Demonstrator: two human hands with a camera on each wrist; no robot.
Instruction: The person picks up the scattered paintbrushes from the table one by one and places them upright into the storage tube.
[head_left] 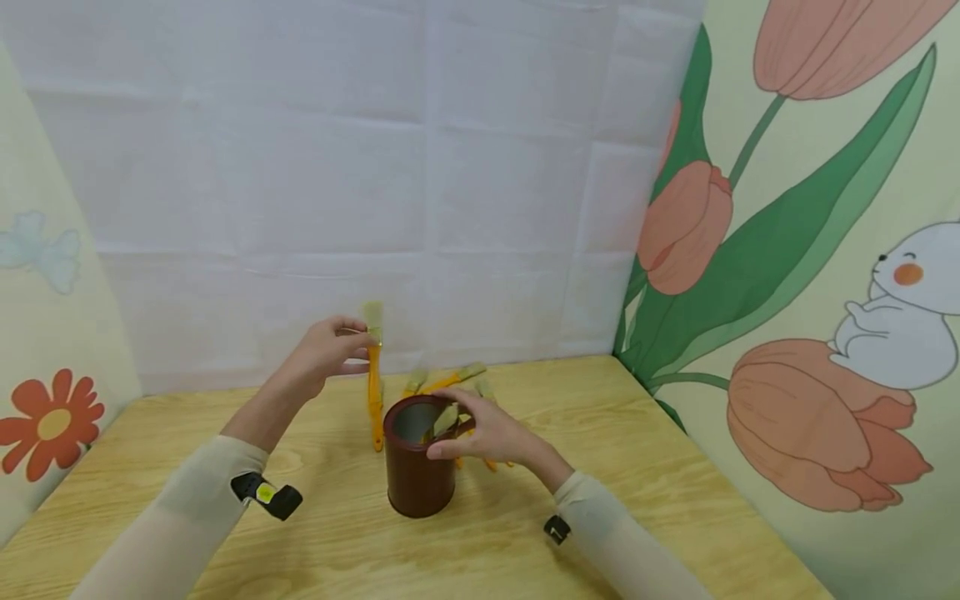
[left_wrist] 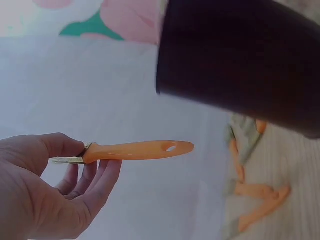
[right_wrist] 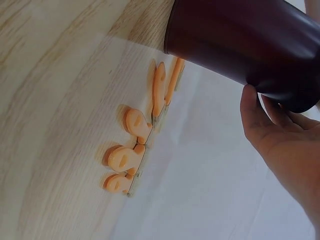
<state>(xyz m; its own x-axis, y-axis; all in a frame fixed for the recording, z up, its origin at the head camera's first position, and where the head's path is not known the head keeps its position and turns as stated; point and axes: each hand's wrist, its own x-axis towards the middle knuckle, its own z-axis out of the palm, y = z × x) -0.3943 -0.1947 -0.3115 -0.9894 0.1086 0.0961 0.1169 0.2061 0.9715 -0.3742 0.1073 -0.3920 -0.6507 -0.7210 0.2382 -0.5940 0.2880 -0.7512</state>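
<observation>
My left hand [head_left: 324, 348] pinches a paintbrush [head_left: 373, 379] near its metal band, left of and beyond the can. Its pale bristles point up and its orange handle hangs down. In the left wrist view that handle [left_wrist: 140, 150] has a hole near its end. A dark brown can [head_left: 420, 485] stands upright on the table, its mouth facing up. Thumb and fingers of my right hand [head_left: 491, 431] grip the can at its rim on the right. Between them, the bristle end of another paintbrush [head_left: 446, 421] shows at the can's mouth.
Several orange-handled paintbrushes [head_left: 444, 382] lie on the wooden table [head_left: 330, 533] behind and right of the can. In the right wrist view their handles [right_wrist: 122, 159] form a loose row. A white cloth [head_left: 300, 167] hangs along the table's back edge.
</observation>
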